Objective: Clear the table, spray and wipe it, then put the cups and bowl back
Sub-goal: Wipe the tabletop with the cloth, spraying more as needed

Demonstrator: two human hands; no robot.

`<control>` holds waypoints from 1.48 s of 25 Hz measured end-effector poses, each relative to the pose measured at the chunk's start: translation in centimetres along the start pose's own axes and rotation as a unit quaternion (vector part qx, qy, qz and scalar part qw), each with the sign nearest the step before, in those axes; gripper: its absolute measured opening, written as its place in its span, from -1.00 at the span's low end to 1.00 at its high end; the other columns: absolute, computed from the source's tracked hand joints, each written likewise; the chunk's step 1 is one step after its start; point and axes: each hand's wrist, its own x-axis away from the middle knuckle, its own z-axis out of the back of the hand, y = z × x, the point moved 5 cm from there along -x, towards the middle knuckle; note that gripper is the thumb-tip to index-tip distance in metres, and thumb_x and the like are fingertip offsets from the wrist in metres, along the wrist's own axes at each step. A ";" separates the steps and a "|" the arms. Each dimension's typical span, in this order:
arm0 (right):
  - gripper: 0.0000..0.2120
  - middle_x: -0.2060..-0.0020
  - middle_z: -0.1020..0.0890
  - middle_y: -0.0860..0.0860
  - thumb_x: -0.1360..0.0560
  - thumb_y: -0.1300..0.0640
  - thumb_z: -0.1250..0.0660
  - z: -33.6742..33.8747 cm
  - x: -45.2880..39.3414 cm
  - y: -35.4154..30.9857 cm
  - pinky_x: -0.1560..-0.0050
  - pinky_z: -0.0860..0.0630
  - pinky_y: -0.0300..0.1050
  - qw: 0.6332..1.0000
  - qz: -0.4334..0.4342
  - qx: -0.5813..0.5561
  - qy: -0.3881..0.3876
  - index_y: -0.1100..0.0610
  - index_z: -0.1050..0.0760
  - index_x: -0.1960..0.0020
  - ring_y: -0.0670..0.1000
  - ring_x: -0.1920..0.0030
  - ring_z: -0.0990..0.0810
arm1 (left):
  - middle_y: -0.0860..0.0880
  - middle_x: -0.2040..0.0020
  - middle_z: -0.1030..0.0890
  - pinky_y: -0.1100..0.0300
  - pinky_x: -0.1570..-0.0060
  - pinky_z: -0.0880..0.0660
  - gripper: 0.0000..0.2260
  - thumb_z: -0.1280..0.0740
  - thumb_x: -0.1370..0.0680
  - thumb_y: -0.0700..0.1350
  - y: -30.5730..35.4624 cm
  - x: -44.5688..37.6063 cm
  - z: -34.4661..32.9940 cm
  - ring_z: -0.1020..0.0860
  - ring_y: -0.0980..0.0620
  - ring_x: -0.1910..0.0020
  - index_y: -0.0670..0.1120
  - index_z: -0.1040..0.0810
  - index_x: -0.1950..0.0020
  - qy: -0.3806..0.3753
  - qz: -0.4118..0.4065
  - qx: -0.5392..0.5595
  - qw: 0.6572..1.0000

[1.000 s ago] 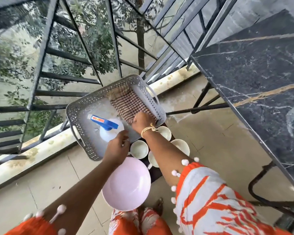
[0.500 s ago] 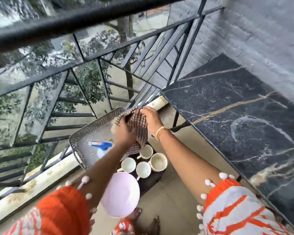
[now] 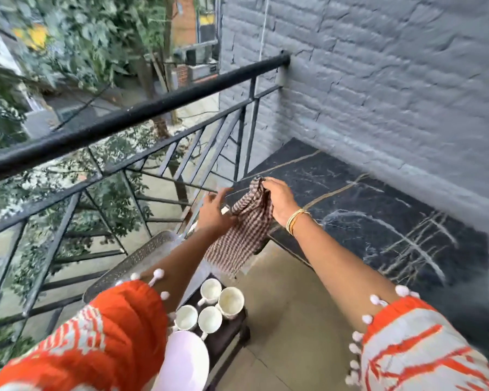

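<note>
Cloth [image 3: 244, 230] is what both hands are busy with: a brown-and-white checked rag, held up in the air just off the near-left corner of the black marble table [image 3: 378, 210]. The right hand [image 3: 278, 200] pinches its top edge between curled fingers and thumb, so the rest hangs free below. The left hand [image 3: 216, 211] meets the cloth's side with the thumb against the fabric and the fingers spread and blurred; whether it actually grips cannot be told. Holding the rag by one edge and working it with the other hand looks like shaking it out or folding it into a pad before wiping.

The tabletop carries nothing but pale wet streaks across its middle and near edge (probably spray), which suggests that clearing and spraying are done and the wipe is the step in hand.

The crockery waits off the table for that reason. Four white cups [image 3: 209, 306] stand clustered on a small dark stool [image 3: 232, 331] on the floor, well below the table's near-left corner, and the pink bowl [image 3: 185, 362] sits at the stool's near edge, partly hidden by the left sleeve. A grey perforated tray [image 3: 136, 258] lies beside the stool toward the railing [image 3: 124, 122]; its contents are covered by the left arm.
</note>
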 end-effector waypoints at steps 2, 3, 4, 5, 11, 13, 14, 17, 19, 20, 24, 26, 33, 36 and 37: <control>-0.75 0.32 -0.59 0.05 -0.56 0.35 -0.12 2.7 -0.2 -1.7 0.25 -0.45 -0.21 1.000 0.003 -0.015 0.016 0.22 -0.52 0.17 -0.02 0.27 -0.54 | -0.18 -0.08 -0.61 0.05 -0.13 -0.48 -0.72 -0.45 -0.41 -0.12 2.3 -1.4 -2.1 -0.58 -0.10 -0.08 -0.09 -0.62 -0.10 -0.094 -0.034 -0.027 0.995; -0.75 0.31 -0.57 0.07 -0.56 0.35 -0.11 4.5 -0.4 -2.6 0.26 -0.44 -0.19 0.999 0.009 -0.021 0.027 0.22 -0.51 0.19 -0.02 0.29 -0.53 | -0.14 0.09 -0.66 0.01 -0.04 -0.53 -0.88 -0.44 -0.40 -0.10 3.5 -1.9 -3.2 -0.62 -0.06 0.06 -0.08 -0.64 0.10 -0.116 -0.033 -0.011 0.993; -0.74 0.31 -0.55 0.09 -0.56 0.35 -0.10 6.4 -0.8 -3.4 0.26 -0.42 -0.17 0.999 0.017 -0.028 0.043 0.22 -0.49 0.21 -0.01 0.30 -0.52 | -0.08 0.27 -0.65 -0.02 0.07 -0.57 -0.92 -0.44 -0.40 -0.10 4.7 -2.5 -4.4 -0.60 0.01 0.23 -0.08 -0.60 0.26 -0.134 -0.029 0.025 0.990; -0.75 0.31 -0.53 0.11 -0.55 0.35 -0.10 8.3 -1.3 -4.0 0.24 -0.41 -0.13 0.997 0.025 -0.035 0.061 0.22 -0.47 0.23 0.01 0.30 -0.51 | 0.02 0.42 -0.59 0.05 0.23 -0.56 -0.80 -0.44 -0.42 -0.14 5.9 -3.0 -5.7 -0.54 0.10 0.38 -0.08 -0.50 0.37 -0.151 -0.017 0.070 0.986; -0.85 0.32 -0.43 0.09 -0.44 0.24 -0.18 19.8 -5.1 -5.7 0.18 -0.28 -0.06 0.985 0.037 0.032 0.167 0.17 -0.42 0.30 0.06 0.25 -0.40 | -0.05 0.35 -0.53 0.33 0.48 -0.45 -0.79 -0.29 -0.58 -0.17 11.9 -4.6 -12.3 -0.51 0.09 0.42 -0.13 -0.50 0.25 -0.236 0.033 0.161 0.958; -0.85 0.33 -0.40 0.07 -0.44 0.22 -0.20 22.9 -6.5 -5.9 0.17 -0.25 -0.07 0.980 0.032 0.066 0.186 0.24 -0.44 0.27 0.04 0.22 -0.37 | -0.09 0.32 -0.52 0.31 0.52 -0.44 -0.81 -0.25 -0.60 -0.13 13.0 -6.1 -13.3 -0.49 -0.01 0.38 -0.13 -0.50 0.20 -0.201 0.053 0.187 0.960; -0.85 0.35 -0.39 0.07 -0.44 0.21 -0.21 23.9 -7.1 -6.1 0.18 -0.24 -0.08 0.979 0.029 0.081 0.186 0.21 -0.43 0.29 0.03 0.23 -0.36 | -0.07 0.33 -0.51 0.32 0.52 -0.44 -0.81 -0.26 -0.59 -0.10 13.8 -7.0 -13.3 -0.47 -0.01 0.38 -0.10 -0.50 0.21 -0.165 0.064 0.201 0.964; -0.80 0.33 -0.46 0.13 -0.34 0.16 -0.20 25.9 -9.0 -5.9 0.18 -0.17 -0.09 0.980 0.032 0.098 0.168 0.32 -0.47 0.25 0.01 0.20 -0.34 | -0.03 0.41 -0.49 0.26 0.44 -0.43 -0.73 -0.33 -0.56 -0.03 16.2 -9.6 -12.8 -0.44 0.03 0.44 -0.07 -0.48 0.33 -0.063 0.085 0.242 0.965; -0.63 0.24 -0.57 0.34 -0.37 0.22 -0.19 26.6 -10.5 -5.5 0.17 -0.18 -0.11 0.980 0.042 0.105 0.165 0.55 -0.41 0.03 0.00 0.15 -0.35 | -0.02 0.43 -0.45 0.29 0.52 -0.42 -0.73 -0.33 -0.55 -0.03 16.7 -11.3 -13.2 -0.43 0.07 0.52 -0.05 -0.46 0.34 -0.048 0.097 0.265 0.958; -0.64 0.26 -0.55 0.36 -0.39 0.24 -0.19 26.9 -11.4 -5.6 0.18 -0.18 -0.12 0.980 0.039 0.104 0.165 0.55 -0.40 0.02 0.01 0.16 -0.35 | -0.02 0.43 -0.43 0.31 0.55 -0.39 -0.74 -0.31 -0.56 -0.02 17.0 -12.3 -13.6 -0.42 0.09 0.55 -0.05 -0.46 0.31 -0.049 0.098 0.264 0.958; -0.83 0.36 -0.33 0.08 -0.48 0.28 -0.18 27.0 -16.0 -6.3 0.24 -0.15 -0.08 0.981 0.015 0.111 0.161 0.33 -0.45 0.23 0.03 0.32 -0.26 | 0.00 0.32 -0.49 0.22 0.29 -0.43 -0.77 -0.22 -0.61 -0.03 18.1 -17.3 -15.1 -0.49 0.02 0.28 -0.16 -0.56 0.01 -0.034 0.075 0.252 0.964; -0.77 0.32 -0.49 0.15 -0.51 0.25 -0.18 27.1 -19.0 -6.9 0.20 -0.26 -0.09 0.979 0.007 0.117 0.168 0.43 -0.49 0.11 0.03 0.26 -0.36 | -0.01 0.21 -0.53 0.26 0.28 -0.43 -0.80 -0.20 -0.62 -0.04 19.3 -20.7 -14.9 -0.49 0.05 0.18 -0.13 -0.54 -0.02 -0.026 0.049 0.241 0.969; -0.76 0.10 -0.54 0.13 -0.59 0.30 -0.16 27.2 -28.3 -10.4 0.15 -0.42 -0.15 0.970 0.049 0.068 0.230 0.44 -0.49 -0.11 0.06 0.05 -0.52 | -0.03 0.21 -0.53 0.38 0.31 -0.41 -0.84 -0.25 -0.60 -0.11 23.1 -32.9 -14.0 -0.46 0.10 0.24 -0.17 -0.57 0.03 -0.038 -0.014 0.219 0.975; -0.81 0.29 -0.48 0.09 -0.47 0.36 -0.22 27.2 -30.1 -9.1 0.23 -0.33 -0.13 0.981 0.046 0.028 0.187 0.48 -0.51 0.03 0.03 0.24 -0.41 | 0.01 0.44 -0.50 0.30 0.43 -0.37 -0.78 -0.30 -0.54 -0.25 21.1 -34.6 -14.8 -0.44 0.16 0.46 -0.12 -0.50 0.32 -0.070 0.015 0.234 0.969; -0.81 0.31 -0.49 0.09 -0.43 0.34 -0.25 27.0 -30.3 -7.6 0.22 -0.34 -0.12 0.985 0.020 0.045 0.167 0.46 -0.53 0.07 0.04 0.26 -0.42 | 0.04 0.51 -0.48 0.30 0.43 -0.36 -0.74 -0.30 -0.51 -0.29 19.4 -34.7 -15.2 -0.43 0.17 0.50 -0.12 -0.49 0.38 -0.079 0.032 0.221 0.972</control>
